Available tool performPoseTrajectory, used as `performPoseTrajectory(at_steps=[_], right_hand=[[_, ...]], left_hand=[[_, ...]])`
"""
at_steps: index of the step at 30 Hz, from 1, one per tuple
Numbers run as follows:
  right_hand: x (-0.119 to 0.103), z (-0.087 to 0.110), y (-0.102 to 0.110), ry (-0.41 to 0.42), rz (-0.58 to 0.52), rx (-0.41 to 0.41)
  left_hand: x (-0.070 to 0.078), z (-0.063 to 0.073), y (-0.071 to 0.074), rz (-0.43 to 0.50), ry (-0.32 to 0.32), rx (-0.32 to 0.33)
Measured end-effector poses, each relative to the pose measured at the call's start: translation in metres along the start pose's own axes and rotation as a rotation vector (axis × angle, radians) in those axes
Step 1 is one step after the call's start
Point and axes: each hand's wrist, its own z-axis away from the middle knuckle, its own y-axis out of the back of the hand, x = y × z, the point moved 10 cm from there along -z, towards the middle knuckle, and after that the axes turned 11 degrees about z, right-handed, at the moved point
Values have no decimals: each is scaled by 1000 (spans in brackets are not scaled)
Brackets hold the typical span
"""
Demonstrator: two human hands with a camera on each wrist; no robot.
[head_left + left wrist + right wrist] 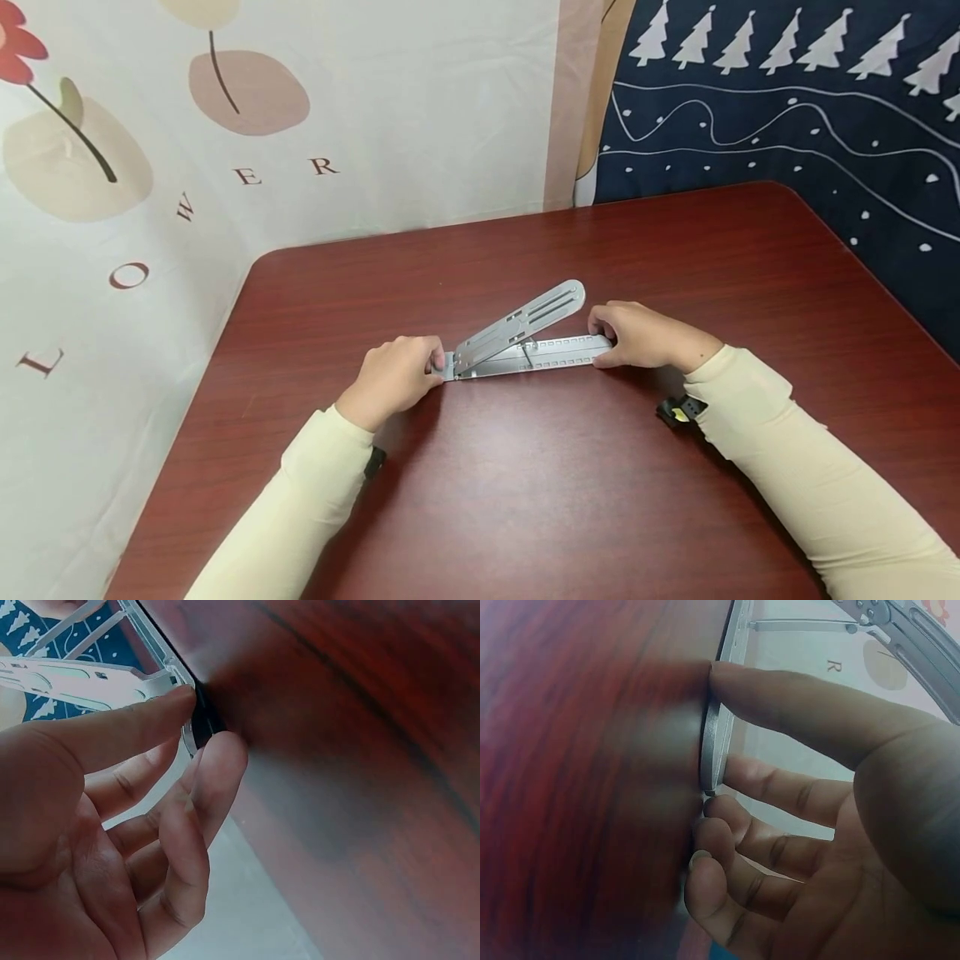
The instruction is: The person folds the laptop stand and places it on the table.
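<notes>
A silver folding metal stand (525, 322) lies on the table, hinged near its left end. Its slotted upper plate tilts up toward the right, and a thin strut (528, 354) stands between it and the perforated base (566, 353). My left hand (393, 375) pinches the short lip at the hinge end; in the left wrist view the thumb (161, 716) and a fingertip meet at that edge. At the opposite end, my right hand (645, 335) holds the rounded tip of the base, thumb (757, 690) on the near side and fingers round the far side.
The reddish-brown table (525, 483) runs back to a pale curtain (420, 117) with flower prints and letters. To the right hangs a dark blue cloth (750, 125) with white trees. Dark straps with small devices (681, 411) sit at both wrists.
</notes>
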Motion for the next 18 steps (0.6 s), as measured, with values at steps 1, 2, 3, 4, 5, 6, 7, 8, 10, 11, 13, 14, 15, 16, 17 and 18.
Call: performPoseTrajectory(at_steps=[1,2,3,4,5,6,7,8,10,11,13,14,15,16,17,18], right_hand=[[0,0,0,2,4,0],[-1,0,0,6,7,0],[-1,0,0,6,10,-3],[-2,0,0,8,11,-8],[-2,1,-1,9,13,-14],[-3,1,-1,9,13,-22],[-3,1,-2,9,13,-29],[-4,1,-2,9,15,-36],[-5,1,-3,9,16,-50],[-5,1,-3,9,17,-55],[-6,2,-3,9,19,-63],[-7,2,-3,10,20,-65],[-7,2,-3,12,19,-68],[-8,2,-4,13,19,-69],[-8,2,-4,16,19,-69],[-9,3,-4,19,20,-68]], left_hand=[[0,-1,1,-3,2,3],[0,-3,1,-6,4,5],[0,-4,1,-6,5,4],[0,-5,1,-7,5,2],[1,-6,1,-6,6,-1],[1,-7,1,-8,6,-3],[1,-7,2,-9,6,-6],[1,-8,1,-7,6,-10],[1,-10,2,-5,3,-17],[1,-10,2,-4,3,-19],[1,-12,2,2,9,-24],[1,-12,2,6,11,-25],[1,-13,2,11,13,-25],[1,-14,2,14,16,-25],[1,-14,2,17,19,-24],[1,-15,2,19,22,-22]])
